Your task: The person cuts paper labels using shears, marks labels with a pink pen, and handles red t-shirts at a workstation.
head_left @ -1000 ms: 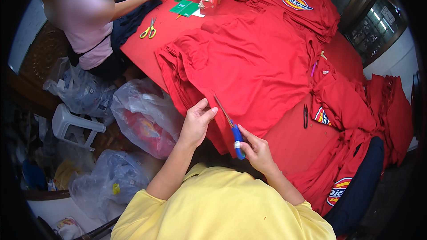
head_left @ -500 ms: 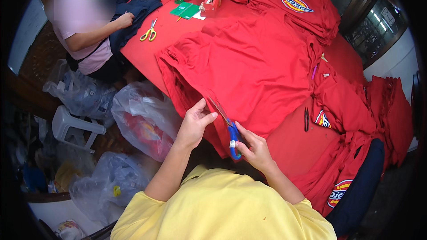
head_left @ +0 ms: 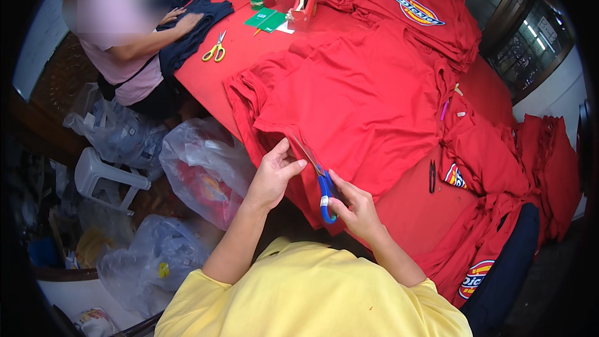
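Observation:
A red shirt (head_left: 355, 100) lies spread over the near part of the table, with its lower edge hanging over the table's side toward me. My left hand (head_left: 274, 175) holds that edge between thumb and fingers; part of the grip is hidden by the cloth. Blue-handled scissors (head_left: 325, 190) are in my right hand (head_left: 357, 207), fingers closed round the handles. Their blades point up and away to the left, along the shirt's edge just beside my left fingertips. The gap between the blades is too narrow to judge.
Red shirt stacks (head_left: 418, 19) lie at the back and right. Yellow scissors (head_left: 214, 53), a tape dispenser (head_left: 302, 12) and black snips (head_left: 432, 176) rest on the red table (head_left: 405, 221). A co-worker stands far left over navy cloth (head_left: 193, 37). Plastic bags (head_left: 203, 168) and a white stool (head_left: 103, 175) stand left.
The co-worker's hands now lie flat on the navy cloth, where one hand was lifting it before. My view has shifted slightly; my hands and the scissors hold nearly the same place.

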The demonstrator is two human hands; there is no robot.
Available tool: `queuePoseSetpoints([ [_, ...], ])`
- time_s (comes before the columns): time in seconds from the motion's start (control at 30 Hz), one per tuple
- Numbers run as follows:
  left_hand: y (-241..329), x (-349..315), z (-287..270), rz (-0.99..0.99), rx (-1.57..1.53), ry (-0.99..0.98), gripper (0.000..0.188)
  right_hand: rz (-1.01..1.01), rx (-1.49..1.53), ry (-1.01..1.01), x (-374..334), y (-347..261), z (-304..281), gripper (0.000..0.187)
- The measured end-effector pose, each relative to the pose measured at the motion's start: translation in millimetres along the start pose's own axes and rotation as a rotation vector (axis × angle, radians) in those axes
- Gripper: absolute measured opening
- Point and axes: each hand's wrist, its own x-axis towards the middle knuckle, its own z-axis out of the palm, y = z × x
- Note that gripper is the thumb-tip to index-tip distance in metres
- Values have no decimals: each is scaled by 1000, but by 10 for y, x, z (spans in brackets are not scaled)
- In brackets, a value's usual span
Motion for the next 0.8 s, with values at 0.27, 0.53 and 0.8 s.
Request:
queuePoseSetpoints([
  [0.27, -3, 67, -24, 31, -129, 20, 38, 207, 38, -44, -12, 7, -12, 51],
  [0.53, 63, -6, 16, 37, 35, -9, 38, 32, 40, -5, 66, -7, -14, 48],
  [0.8, -48, 78, -169, 105, -22, 82, 39, 36, 10, -51, 1, -8, -3, 50],
])
